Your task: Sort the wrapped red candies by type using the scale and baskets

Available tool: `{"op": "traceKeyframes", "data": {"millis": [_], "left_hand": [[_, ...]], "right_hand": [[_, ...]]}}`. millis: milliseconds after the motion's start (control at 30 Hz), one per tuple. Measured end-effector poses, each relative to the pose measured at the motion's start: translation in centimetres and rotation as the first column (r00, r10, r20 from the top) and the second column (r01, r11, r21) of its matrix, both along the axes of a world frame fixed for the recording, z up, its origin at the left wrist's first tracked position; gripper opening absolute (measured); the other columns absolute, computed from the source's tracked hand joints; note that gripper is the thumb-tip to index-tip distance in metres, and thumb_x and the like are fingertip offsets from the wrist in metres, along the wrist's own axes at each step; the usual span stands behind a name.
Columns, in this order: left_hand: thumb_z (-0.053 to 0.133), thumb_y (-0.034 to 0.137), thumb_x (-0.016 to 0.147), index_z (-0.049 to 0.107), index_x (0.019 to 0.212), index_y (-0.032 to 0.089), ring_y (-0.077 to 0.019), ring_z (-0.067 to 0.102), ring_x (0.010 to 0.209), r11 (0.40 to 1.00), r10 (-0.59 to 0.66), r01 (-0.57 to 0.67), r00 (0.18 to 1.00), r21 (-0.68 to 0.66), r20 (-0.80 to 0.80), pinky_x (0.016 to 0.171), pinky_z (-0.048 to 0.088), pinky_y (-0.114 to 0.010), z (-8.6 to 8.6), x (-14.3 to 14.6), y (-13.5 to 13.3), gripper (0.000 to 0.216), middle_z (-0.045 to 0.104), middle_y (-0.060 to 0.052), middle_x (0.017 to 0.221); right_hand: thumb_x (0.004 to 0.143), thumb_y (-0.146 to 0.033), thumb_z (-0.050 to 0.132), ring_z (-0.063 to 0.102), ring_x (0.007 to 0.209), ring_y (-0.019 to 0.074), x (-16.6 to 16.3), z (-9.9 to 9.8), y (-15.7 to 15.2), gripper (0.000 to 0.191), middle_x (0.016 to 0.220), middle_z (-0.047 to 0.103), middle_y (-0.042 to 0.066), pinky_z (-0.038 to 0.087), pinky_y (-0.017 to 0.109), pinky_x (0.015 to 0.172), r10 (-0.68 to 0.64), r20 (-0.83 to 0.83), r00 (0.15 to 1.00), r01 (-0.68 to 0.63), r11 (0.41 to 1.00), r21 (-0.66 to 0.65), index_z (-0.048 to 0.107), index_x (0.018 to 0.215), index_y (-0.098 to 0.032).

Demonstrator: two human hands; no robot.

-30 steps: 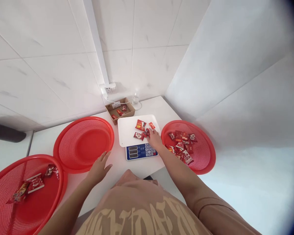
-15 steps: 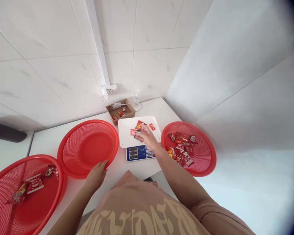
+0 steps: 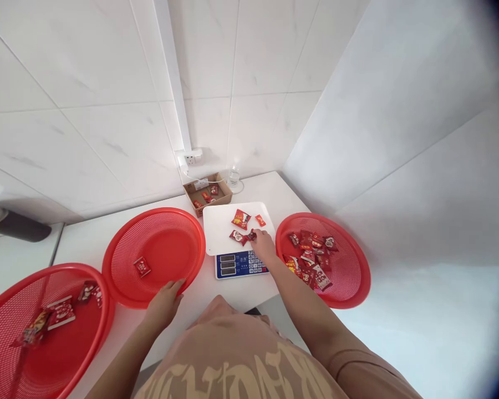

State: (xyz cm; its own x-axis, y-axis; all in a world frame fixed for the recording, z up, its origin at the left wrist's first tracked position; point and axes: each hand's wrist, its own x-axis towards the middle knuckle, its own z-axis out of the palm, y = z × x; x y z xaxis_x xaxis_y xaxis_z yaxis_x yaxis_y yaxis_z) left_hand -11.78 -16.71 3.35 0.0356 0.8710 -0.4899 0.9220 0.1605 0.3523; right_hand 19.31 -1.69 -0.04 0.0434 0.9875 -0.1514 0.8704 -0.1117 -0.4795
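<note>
A white scale (image 3: 241, 262) with a blue keypad stands in the middle of the table. Three red candy packets (image 3: 240, 219) lie on its white pan. My right hand (image 3: 263, 245) rests on the pan's front right corner, fingers pinched on a small dark packet (image 3: 251, 236). My left hand (image 3: 164, 302) lies flat with fingers apart on the front rim of the middle red basket (image 3: 120, 277). One red packet (image 3: 142, 266) lies inside that basket.
A red basket (image 3: 349, 282) on the right holds several red packets. Another red basket (image 3: 0, 366) at the near left holds a few packets. A small cardboard box (image 3: 208, 194), a clear bottle (image 3: 233, 176) and a wall socket (image 3: 190, 158) sit at the back.
One packet left the scale pan and now lies in the middle basket. My right hand swept left over the pan and came back to its front right corner. My left hand moved onto the basket rim.
</note>
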Motion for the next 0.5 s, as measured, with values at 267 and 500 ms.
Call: {"op": "traceKeyframes", "data": {"millis": [267,500], "left_hand": [[0.034,0.022,0.087,0.047,0.13,0.014,-0.0284,0.055,0.109,0.999,-0.001,0.0,1.0,0.035,0.017,0.084,0.045,-0.039,-0.6,-0.2,0.0,0.045,0.057,-0.016,0.123],[0.036,0.02,0.087,0.047,0.13,0.016,-0.0267,0.054,0.111,1.0,-0.014,0.014,1.0,0.009,0.003,0.088,0.044,-0.037,-0.1,0.1,0.2,0.045,0.056,-0.014,0.124]], "right_hand": [[0.076,-0.036,0.063,0.06,0.101,0.0184,-5.5,4.8,-0.6,0.055,0.125,0.055,0.008,0.048,0.031,0.083,0.079,-0.766,0.638,-0.128,0.992,-0.004,0.048,0.128,-0.024],[0.083,-0.02,0.055,0.041,0.125,0.0244,-6.1,3.4,-0.6,0.048,0.134,0.048,0.011,0.035,0.039,0.101,0.267,-0.152,0.952,-0.267,0.963,0.021,0.048,0.13,-0.021]]}}
